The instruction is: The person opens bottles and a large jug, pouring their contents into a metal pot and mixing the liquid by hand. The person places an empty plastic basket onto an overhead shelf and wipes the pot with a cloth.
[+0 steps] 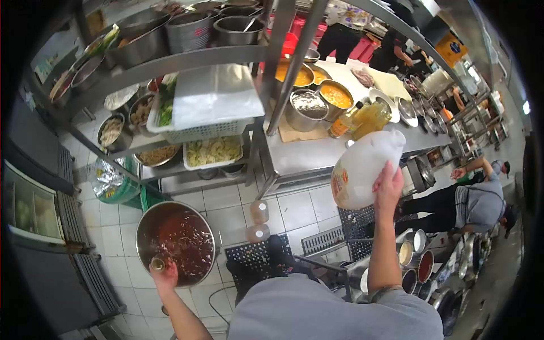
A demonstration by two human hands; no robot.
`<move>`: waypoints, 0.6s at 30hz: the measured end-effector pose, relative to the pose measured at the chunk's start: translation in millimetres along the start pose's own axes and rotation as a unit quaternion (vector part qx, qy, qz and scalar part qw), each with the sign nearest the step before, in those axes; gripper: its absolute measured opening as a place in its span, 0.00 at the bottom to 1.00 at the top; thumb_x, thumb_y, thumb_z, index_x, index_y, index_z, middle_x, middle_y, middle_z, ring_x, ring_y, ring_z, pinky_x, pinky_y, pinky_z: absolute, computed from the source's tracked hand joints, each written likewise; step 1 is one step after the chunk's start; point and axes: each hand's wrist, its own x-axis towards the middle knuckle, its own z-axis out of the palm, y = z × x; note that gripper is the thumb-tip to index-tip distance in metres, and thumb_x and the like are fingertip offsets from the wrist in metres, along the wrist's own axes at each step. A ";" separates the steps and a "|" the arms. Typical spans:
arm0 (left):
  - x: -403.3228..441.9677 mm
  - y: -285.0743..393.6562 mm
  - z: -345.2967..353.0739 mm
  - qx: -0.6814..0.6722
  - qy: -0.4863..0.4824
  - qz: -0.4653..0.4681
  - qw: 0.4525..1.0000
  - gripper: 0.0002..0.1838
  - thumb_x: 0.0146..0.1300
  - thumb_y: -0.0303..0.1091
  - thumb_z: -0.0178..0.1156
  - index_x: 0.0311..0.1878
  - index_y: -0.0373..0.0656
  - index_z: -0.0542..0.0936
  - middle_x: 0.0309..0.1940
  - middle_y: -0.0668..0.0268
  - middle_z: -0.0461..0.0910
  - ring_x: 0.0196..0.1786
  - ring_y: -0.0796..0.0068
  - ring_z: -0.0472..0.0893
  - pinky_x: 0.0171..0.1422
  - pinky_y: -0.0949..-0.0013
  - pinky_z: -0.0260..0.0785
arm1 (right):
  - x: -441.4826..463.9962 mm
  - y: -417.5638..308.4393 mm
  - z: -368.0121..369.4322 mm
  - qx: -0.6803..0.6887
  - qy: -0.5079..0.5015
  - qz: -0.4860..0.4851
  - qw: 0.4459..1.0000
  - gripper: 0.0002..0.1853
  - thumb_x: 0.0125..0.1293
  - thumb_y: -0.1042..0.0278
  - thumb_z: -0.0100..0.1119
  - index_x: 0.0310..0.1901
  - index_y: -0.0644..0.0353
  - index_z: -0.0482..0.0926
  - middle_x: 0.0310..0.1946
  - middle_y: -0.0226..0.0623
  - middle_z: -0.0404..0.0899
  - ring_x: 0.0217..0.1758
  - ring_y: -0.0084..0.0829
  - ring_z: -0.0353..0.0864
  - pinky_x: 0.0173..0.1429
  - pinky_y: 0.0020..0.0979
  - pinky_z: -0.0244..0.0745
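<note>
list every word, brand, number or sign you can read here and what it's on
No text reads clearly; these markings cannot be made out:
Label on the white jug in the right hand: too blurred.
Orange bottle on the counter: too small.
Yellow-orange panel, top right: too blurred.
Red print on the metal pot, top shelf: too blurred.

A stainless-steel counter [297, 161] is occupied by a tan flat board [290, 134], round metal bowls of orange liquid [335, 95] and bottles of amber liquid [341, 126]. Steel pots [190, 35] are carried by a grey metal upper shelf [164, 66]. The white-tiled floor [297, 207] is partly covered by black perforated mats [255, 253]; the support beneath the wide steel pot of dark-red liquid [149, 228] is hidden.
</note>
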 end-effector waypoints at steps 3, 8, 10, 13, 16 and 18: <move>-10.0 -5.9 16.1 0.014 0.014 0.025 0.999 0.36 0.68 0.70 0.51 0.54 0.42 0.76 0.42 0.57 0.83 0.43 0.66 0.82 0.52 0.62 0.80 | 33.3 21.5 8.8 -0.018 0.020 -0.019 0.999 0.14 0.79 0.56 0.55 0.40 0.59 0.76 0.22 0.21 0.69 0.20 0.13 0.65 0.22 0.20 0.60; -27.8 -15.4 33.9 0.085 0.029 0.063 0.994 0.33 0.67 0.70 0.52 0.56 0.48 0.75 0.42 0.59 0.83 0.44 0.66 0.83 0.51 0.61 0.80 | 81.0 90.4 45.7 -0.048 0.082 -0.016 0.995 0.17 0.77 0.58 0.57 0.42 0.68 0.78 0.34 0.37 0.81 0.37 0.29 0.76 0.45 0.34 0.73; -22.9 -14.3 27.6 0.085 0.034 0.062 0.994 0.32 0.67 0.70 0.52 0.56 0.50 0.76 0.42 0.60 0.83 0.45 0.66 0.83 0.52 0.61 0.80 | 86.9 94.5 62.3 -0.048 0.084 -0.026 0.995 0.17 0.77 0.58 0.57 0.43 0.68 0.78 0.35 0.40 0.82 0.38 0.29 0.77 0.46 0.35 0.74; -37.9 -27.6 42.8 0.081 0.053 0.075 0.992 0.32 0.66 0.69 0.54 0.56 0.51 0.76 0.42 0.62 0.83 0.46 0.66 0.83 0.53 0.60 0.79 | 105.3 104.2 81.0 -0.063 0.060 -0.038 0.996 0.17 0.76 0.58 0.58 0.44 0.68 0.77 0.38 0.47 0.84 0.40 0.36 0.81 0.47 0.38 0.75; -28.0 -26.6 19.9 0.085 0.053 0.069 0.993 0.32 0.64 0.68 0.56 0.56 0.51 0.76 0.42 0.64 0.83 0.46 0.66 0.84 0.54 0.60 0.79 | 113.6 104.7 91.9 -0.066 0.042 -0.002 0.997 0.19 0.74 0.56 0.60 0.45 0.68 0.77 0.39 0.53 0.84 0.40 0.46 0.84 0.47 0.42 0.76; -26.3 -28.9 15.2 0.079 0.042 0.061 0.994 0.31 0.63 0.67 0.59 0.55 0.50 0.77 0.44 0.64 0.82 0.45 0.66 0.84 0.55 0.60 0.78 | 113.8 107.8 91.5 -0.080 0.042 -0.035 0.995 0.19 0.74 0.56 0.60 0.46 0.68 0.77 0.39 0.54 0.84 0.41 0.45 0.84 0.47 0.42 0.76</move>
